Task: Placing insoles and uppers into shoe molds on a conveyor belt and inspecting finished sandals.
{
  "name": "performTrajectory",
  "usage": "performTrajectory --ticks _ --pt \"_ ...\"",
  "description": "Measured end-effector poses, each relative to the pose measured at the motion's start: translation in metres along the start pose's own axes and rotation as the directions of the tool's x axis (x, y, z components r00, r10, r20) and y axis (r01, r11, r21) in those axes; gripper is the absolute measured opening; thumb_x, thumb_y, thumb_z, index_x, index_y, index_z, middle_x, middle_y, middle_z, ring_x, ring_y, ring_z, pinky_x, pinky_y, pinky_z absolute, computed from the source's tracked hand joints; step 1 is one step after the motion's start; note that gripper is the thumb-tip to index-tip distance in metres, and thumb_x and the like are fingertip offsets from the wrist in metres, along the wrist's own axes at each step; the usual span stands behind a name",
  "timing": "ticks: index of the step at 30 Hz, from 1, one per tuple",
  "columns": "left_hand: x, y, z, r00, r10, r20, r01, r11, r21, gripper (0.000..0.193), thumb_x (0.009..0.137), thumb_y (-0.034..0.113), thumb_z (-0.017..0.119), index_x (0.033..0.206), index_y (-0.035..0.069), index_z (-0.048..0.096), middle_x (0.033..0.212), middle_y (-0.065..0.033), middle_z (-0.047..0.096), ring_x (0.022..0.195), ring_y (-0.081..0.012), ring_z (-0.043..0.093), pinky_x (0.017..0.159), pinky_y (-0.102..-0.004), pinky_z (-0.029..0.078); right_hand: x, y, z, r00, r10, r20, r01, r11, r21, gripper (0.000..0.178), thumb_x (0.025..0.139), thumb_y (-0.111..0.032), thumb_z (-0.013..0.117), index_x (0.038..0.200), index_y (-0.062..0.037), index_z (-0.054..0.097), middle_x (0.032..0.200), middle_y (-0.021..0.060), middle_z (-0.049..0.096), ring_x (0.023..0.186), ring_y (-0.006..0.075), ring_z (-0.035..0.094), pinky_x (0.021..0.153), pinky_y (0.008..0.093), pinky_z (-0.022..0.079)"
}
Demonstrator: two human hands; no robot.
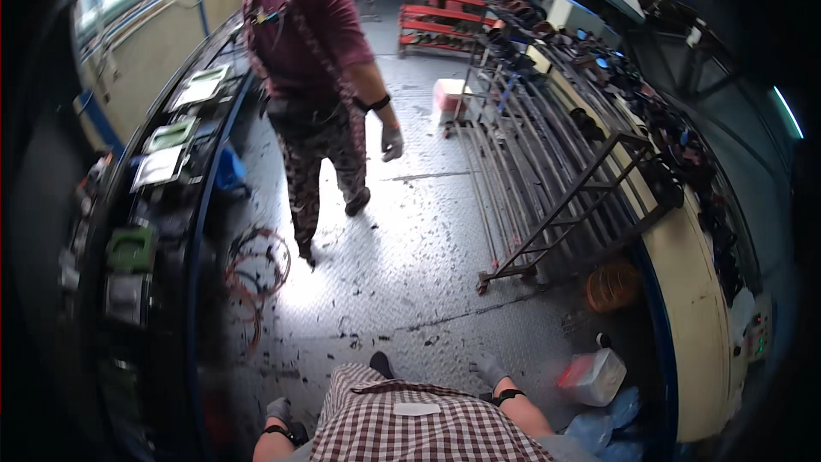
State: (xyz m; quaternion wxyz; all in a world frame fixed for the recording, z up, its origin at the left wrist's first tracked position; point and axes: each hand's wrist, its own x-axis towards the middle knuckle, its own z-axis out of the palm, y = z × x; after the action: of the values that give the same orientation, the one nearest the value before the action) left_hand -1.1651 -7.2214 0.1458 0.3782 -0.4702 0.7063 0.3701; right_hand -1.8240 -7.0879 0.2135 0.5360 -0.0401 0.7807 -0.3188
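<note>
My left hand [279, 411], in a grey glove with a dark band at the wrist, hangs low beside the checked apron [402, 428]. Its fingers are too small and blurred to read, and no object shows in it. On the other side my right hand [490, 372], gloved and banded alike, is held out over the metal floor [428, 282] with its fingers apart and nothing in them. The tip of a dark shoe [381, 365] pokes out past the apron. Neither hand touches anything around it.
A person [312, 77] in a maroon shirt and patterned overalls walks ahead. Along the left runs a bench [201, 222] with green and white trays; coiled hoses [259, 261] lie beside it. A wheeled metal rack [547, 231], a plastic container [594, 378] and blue bags [611, 419] stand right.
</note>
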Motion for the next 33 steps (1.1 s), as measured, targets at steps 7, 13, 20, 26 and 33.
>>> performTrajectory --ticks 7,13,20,26,33 --pt "0.162 0.138 -0.322 0.908 -0.151 -0.390 -0.303 0.406 -0.862 0.034 0.091 0.026 0.060 0.116 0.004 0.067 0.092 -0.0100 0.070 0.075 -0.0197 0.063 0.062 -0.0352 0.048 0.067 -0.048 -0.031 0.976 -0.049 -0.214 0.103 0.963 0.248 0.022 0.097 -0.027 0.062 0.105 -0.0084 0.069 0.088 0.0040 0.067 0.080 0.0201 0.065 0.062 0.0363 0.050" --pt "0.191 0.289 -0.530 0.819 0.082 -0.568 -0.527 0.500 -0.687 0.047 0.093 0.026 0.062 0.133 0.000 0.061 0.114 -0.0136 0.069 0.096 -0.0197 0.062 0.083 -0.0316 0.050 0.183 0.020 -0.093 0.987 0.155 0.032 -0.157 0.931 0.330 0.026 0.094 -0.030 0.055 0.086 -0.0117 0.072 0.085 0.0092 0.070 0.081 0.0288 0.066 0.064 0.0443 0.051" --pt "0.232 0.263 -0.594 0.960 -0.148 -0.239 -0.148 0.457 -0.877 0.033 0.090 0.021 0.058 0.116 0.002 0.067 0.088 -0.0093 0.068 0.074 -0.0170 0.061 0.067 -0.0295 0.048 0.306 -0.178 -0.106 0.967 -0.130 -0.220 -0.066 0.704 -0.707 0.018 0.089 -0.019 0.061 0.089 -0.0118 0.077 0.095 0.0131 0.075 0.088 0.0314 0.071 0.068 0.0466 0.055" --pt "0.265 0.219 -0.638 0.950 -0.233 -0.211 -0.046 0.560 -0.827 0.032 0.095 0.024 0.054 0.118 0.006 0.065 0.097 -0.0118 0.070 0.073 -0.0230 0.063 0.062 -0.0344 0.047 0.412 -0.479 -0.022 0.930 -0.205 -0.305 0.137 0.964 -0.229 0.026 0.089 -0.024 0.059 0.100 -0.0045 0.073 0.096 0.0142 0.074 0.094 0.0266 0.069 0.086 0.0376 0.052" --pt "0.311 0.171 -0.726 0.919 -0.356 -0.168 -0.055 0.306 -0.950 0.032 0.096 0.026 0.052 0.117 0.006 0.065 0.101 -0.0131 0.070 0.075 -0.0253 0.065 0.059 -0.0366 0.046 0.454 -0.720 0.128 0.880 -0.473 -0.045 0.454 0.865 -0.214 0.027 0.095 -0.029 0.059 0.100 -0.0054 0.071 0.089 0.0032 0.068 0.085 0.0128 0.058 0.080 0.0324 0.050"
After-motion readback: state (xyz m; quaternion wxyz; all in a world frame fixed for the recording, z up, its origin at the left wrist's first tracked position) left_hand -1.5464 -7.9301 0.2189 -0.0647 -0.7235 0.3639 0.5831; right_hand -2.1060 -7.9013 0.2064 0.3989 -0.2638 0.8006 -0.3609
